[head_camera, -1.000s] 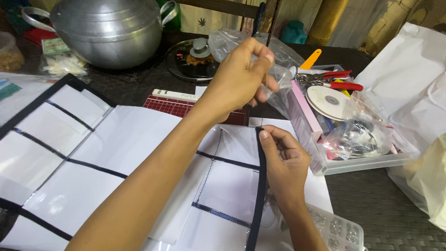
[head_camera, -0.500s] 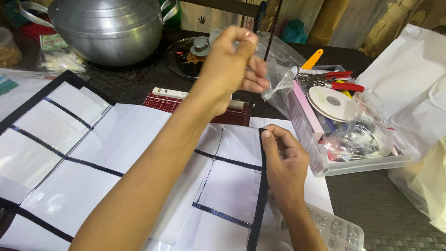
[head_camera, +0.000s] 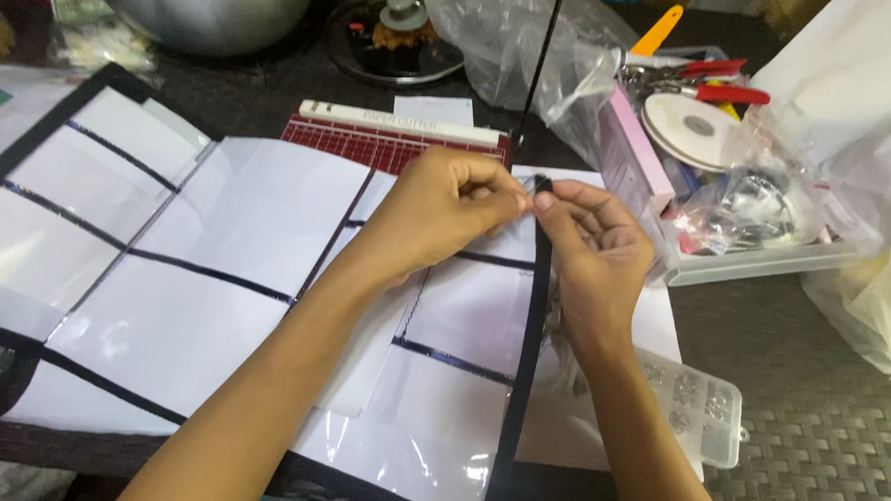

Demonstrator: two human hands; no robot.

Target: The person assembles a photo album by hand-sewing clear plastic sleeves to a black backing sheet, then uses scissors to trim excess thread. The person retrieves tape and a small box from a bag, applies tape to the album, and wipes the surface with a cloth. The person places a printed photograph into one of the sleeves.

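A sheet of white panels (head_camera: 264, 218) edged with black strips lies across the dark table. One long black strip (head_camera: 525, 347) runs up its right side. My left hand (head_camera: 444, 215) reaches in from the lower left, and its fingertips are pinched at the top end of that strip. My right hand (head_camera: 591, 249) meets it there, thumb and forefinger pinched on the same end. The fingertips of both hands touch. Whatever small thing sits between them is hidden. A thin black strand (head_camera: 542, 61) rises from just behind the hands to the top edge.
A red paper trimmer (head_camera: 381, 143) lies just beyond the hands. A clear tray (head_camera: 766, 262) at the right holds a tape roll (head_camera: 696, 129), red-handled tools and bags. A small clear compartment box (head_camera: 708, 414) lies near my right forearm, a metal pot (head_camera: 205, 11) at the back.
My left hand was raised above the tray. It has come down and now meets my right hand at the top of the black strip. The view has dipped closer to the sheet.
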